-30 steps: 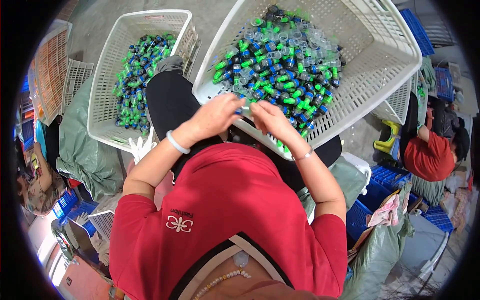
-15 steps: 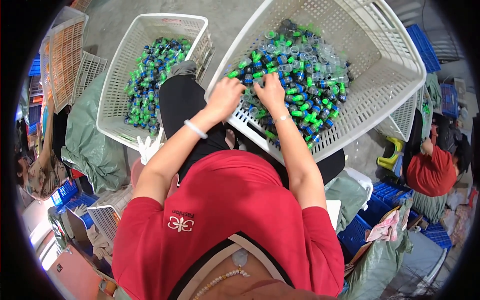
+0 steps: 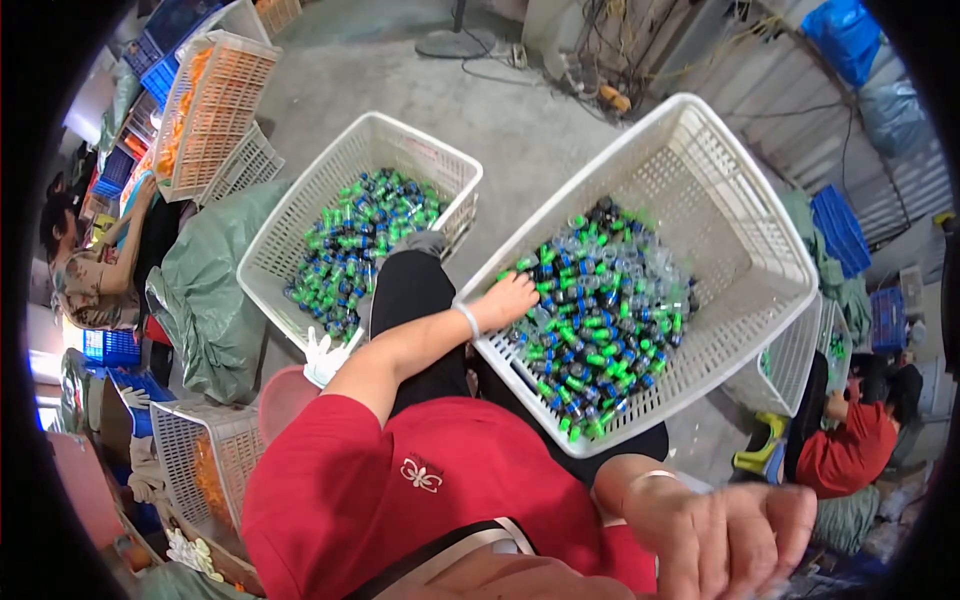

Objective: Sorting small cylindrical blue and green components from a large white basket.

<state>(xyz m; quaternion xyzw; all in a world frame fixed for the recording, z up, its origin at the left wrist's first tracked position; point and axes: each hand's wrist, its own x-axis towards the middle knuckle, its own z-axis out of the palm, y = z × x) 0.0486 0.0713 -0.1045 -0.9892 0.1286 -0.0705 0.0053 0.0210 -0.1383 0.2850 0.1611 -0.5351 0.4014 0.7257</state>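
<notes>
The left hand (image 3: 508, 298) reaches into the big white basket (image 3: 760, 240) and lies palm down on the pile of small green and blue parts (image 3: 595, 320); its fingers are curled over the parts, but I cannot tell if they grip any. The right hand (image 3: 735, 530) is low at the right, away from the basket, fingers loosely bent and holding nothing visible. A second white basket (image 3: 300, 215) with similar parts stands on the floor beside the left knee (image 3: 410, 290).

Bright even daylight, soft shadows, fisheye-bent edges, blurred near hand (image 3: 725, 535)
</notes>
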